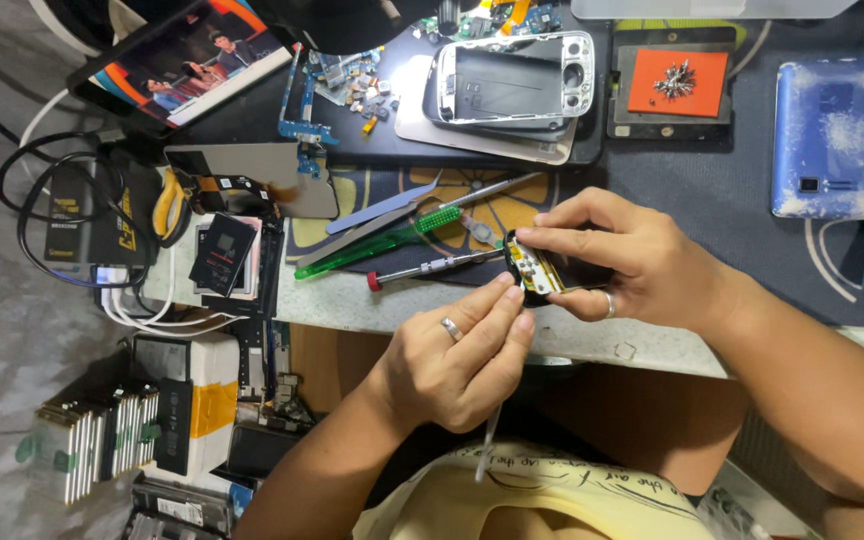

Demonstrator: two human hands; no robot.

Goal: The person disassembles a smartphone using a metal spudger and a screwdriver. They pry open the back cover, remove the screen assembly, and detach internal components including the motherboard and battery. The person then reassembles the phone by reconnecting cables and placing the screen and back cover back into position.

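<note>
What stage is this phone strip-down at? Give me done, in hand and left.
Done: a phone frame lies bare on the bench, loose parts beside it.
In hand: the right hand holds a small opened device; the left hand works a thin tool at its edge.
Left: its gold-coloured insides remain in place; the screwdriver lies unused.

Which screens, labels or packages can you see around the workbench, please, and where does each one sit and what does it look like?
Tablet screen: top left, tilted, lit, showing people against orange and blue.
Small dark card: left of the tools, black with a red mark.
Orange pad: top right, square, on a black tray, holding a cluster of screws.
White box: lower left, with a black label and yellow tape.
</note>
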